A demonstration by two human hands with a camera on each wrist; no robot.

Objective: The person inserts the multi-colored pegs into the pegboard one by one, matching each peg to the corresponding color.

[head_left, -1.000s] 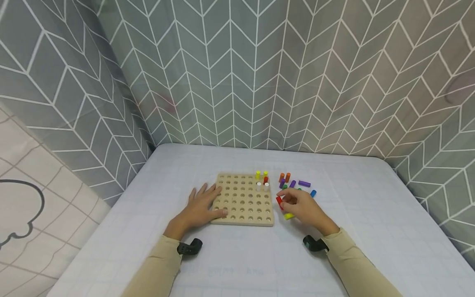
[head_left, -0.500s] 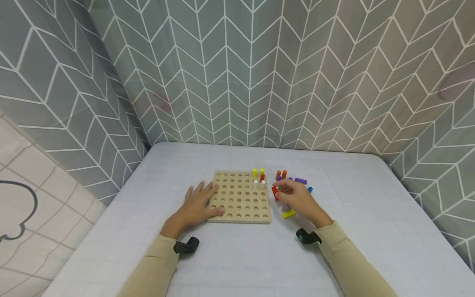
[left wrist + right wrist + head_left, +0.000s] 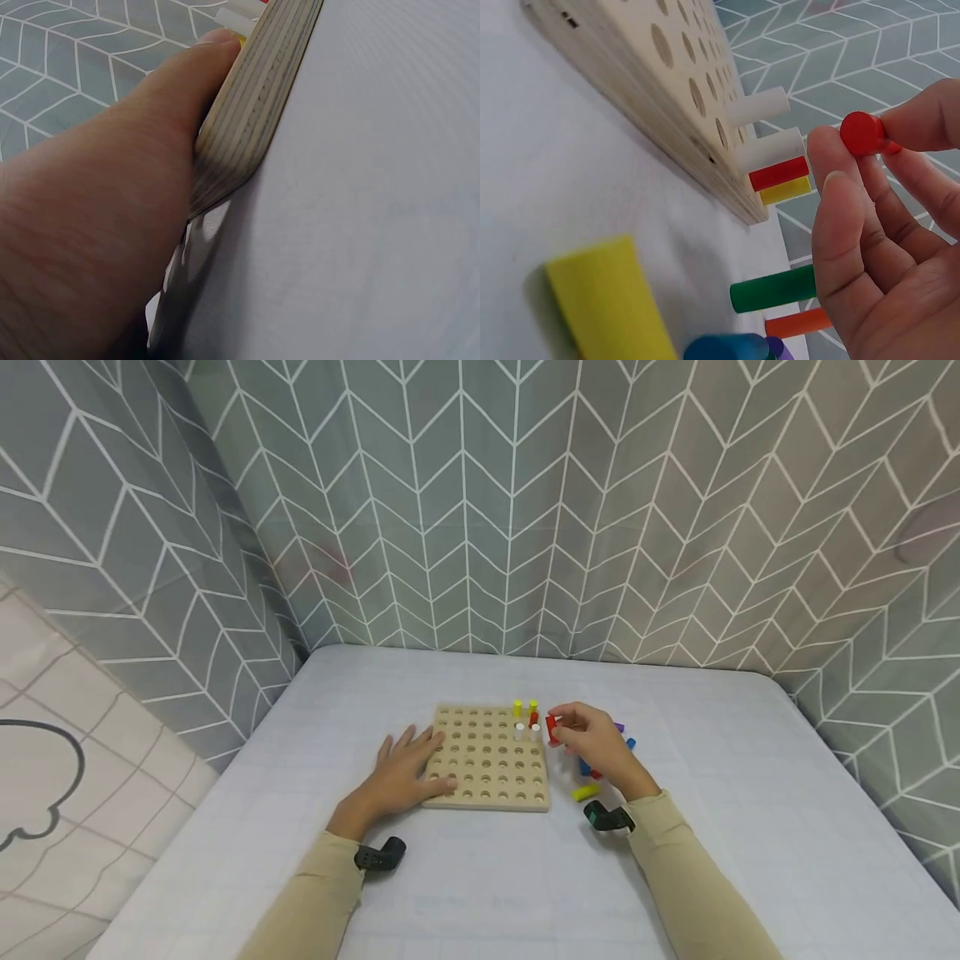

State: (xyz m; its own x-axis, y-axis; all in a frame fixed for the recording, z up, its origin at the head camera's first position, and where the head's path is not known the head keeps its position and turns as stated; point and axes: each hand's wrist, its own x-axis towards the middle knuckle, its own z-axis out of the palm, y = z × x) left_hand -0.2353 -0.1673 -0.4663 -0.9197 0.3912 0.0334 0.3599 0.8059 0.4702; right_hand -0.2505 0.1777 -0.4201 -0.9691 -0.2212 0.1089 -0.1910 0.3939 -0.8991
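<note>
A wooden pegboard (image 3: 487, 807) with rows of round holes lies flat on the table. My left hand (image 3: 401, 777) rests over its left edge, fingers spread; the left wrist view shows the thumb (image 3: 202, 64) along the board's side. Between thumb and fingertips, my right hand (image 3: 596, 743) pinches a red peg (image 3: 861, 133), beside the board's far right part. Standing in the far right holes are two white pegs (image 3: 769, 150), a red peg (image 3: 534, 719) and two yellow pegs (image 3: 517, 708).
Right of the board lie loose pegs: a yellow one (image 3: 587, 792) nearest me, blue ones (image 3: 584, 767), a red one (image 3: 596, 773) and a purple one (image 3: 619, 727). Green (image 3: 772, 289) and orange (image 3: 799, 322) pegs show in the right wrist view. A patterned curtain (image 3: 487, 527) hangs behind the table.
My right hand has carried the red peg away from me and slightly left, from beside the loose pegs to the board's far right edge. The left hand has stayed on the board.
</note>
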